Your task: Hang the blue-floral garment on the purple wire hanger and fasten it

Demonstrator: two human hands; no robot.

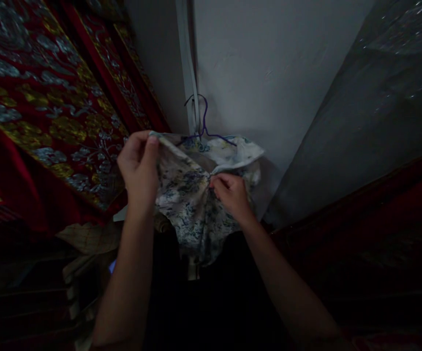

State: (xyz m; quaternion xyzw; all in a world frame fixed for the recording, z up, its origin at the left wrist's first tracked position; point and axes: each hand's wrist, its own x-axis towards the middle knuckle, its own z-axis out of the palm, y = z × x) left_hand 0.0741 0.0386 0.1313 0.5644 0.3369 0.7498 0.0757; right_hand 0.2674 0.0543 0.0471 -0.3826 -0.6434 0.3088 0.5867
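A pale garment with a blue floral print (185, 204) hangs in front of me on a thin purple hanger (205, 117). The hanger's hook goes through a hanging white strap (189, 63). At the neckline's left end, my left hand (140, 161) pinches the garment's edge between thumb and fingers and draws it out to the side. My right hand (231, 192) is closed at the middle of the neckline, on the front of the same garment. What exactly lies between its fingertips is too dark to make out. The neckline falls in a V between my hands.
Red cloth embroidered in gold and silver (61, 97) hangs at the left. Behind the garment is a grey-white wall (262, 73). Shiny plastic sheeting (375, 107) covers the right side, with dark red cloth (390, 200) below. A wooden piece of furniture (75, 273) stands low at the left.
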